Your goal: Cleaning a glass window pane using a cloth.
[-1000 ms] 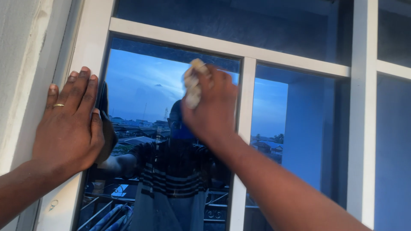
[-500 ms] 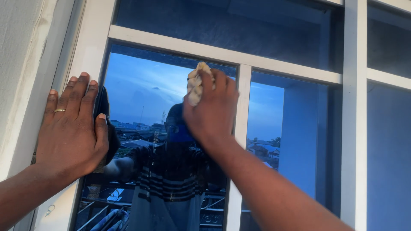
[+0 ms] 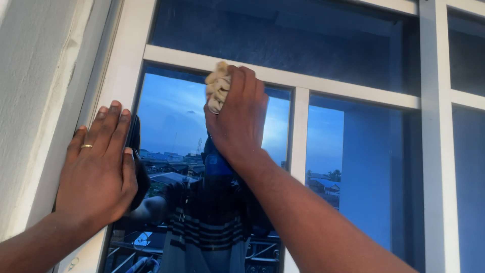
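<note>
At the far left stands a pale wall (image 3: 35, 101), and just beside it runs the white window frame (image 3: 121, 76). The left hand (image 3: 98, 172) lies flat on that frame's upright, at about nine o'clock of the lower-left pane (image 3: 172, 126). Its fingers are spread and point toward twelve o'clock, a thin ring (image 3: 87, 146) shows on one of them, and the thumb edge reaches onto the glass. This grip is open and holds nothing; it looks like a brace.

Moving right, the right hand (image 3: 237, 121) presses against the glass near twelve o'clock of the same pane, just under the white crossbar (image 3: 328, 83). Its grip is closed around a crumpled pale cloth (image 3: 217, 91), which bulges out at the fingertips and touches the crossbar's lower edge. The glass below reflects a striped shirt, a dusk sky and rooftops.

The step in hand reads as wiping the top edge of this pane. By my judgement the next move calls for firm pressure with the cloth along the strip under the crossbar toward three o'clock, up to the narrow white mullion (image 3: 298, 151), while the left hand steadies the body.

Further right sit another lower pane (image 3: 364, 167), a thick white post (image 3: 437, 151) and darker glass at the right edge. The upper pane (image 3: 283, 35) above the crossbar shows faint speckles or streaks.
</note>
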